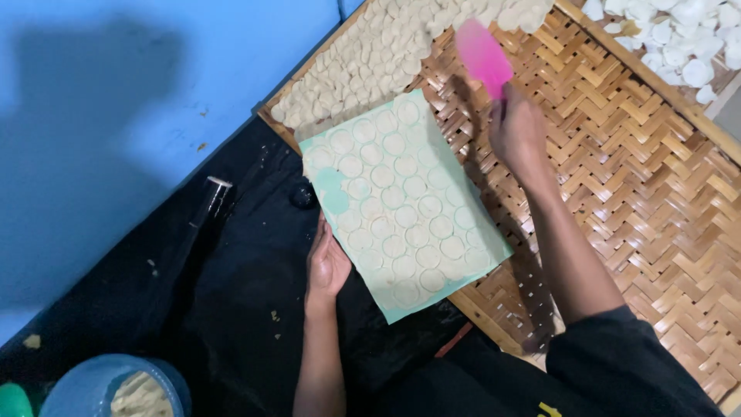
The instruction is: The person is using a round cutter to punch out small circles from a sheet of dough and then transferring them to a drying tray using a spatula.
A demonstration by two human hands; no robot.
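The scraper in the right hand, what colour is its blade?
Bright pink. The scraper, held up in the right hand over the woven bamboo tray, shows best in the head view.

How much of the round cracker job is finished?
Done: small discs cover the woven tray's top corner. In hand: left hand holds a green sheet nearly full of discs; right hand grips a pink scraper. Left: most of the tray is bare.

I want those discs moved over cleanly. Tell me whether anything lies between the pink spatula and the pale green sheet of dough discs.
Nothing visible does. The pink flat spatula in the right hand hangs over bare woven bamboo tray, just beyond the pale green sheet of round dough discs, which the left hand holds at its edge.
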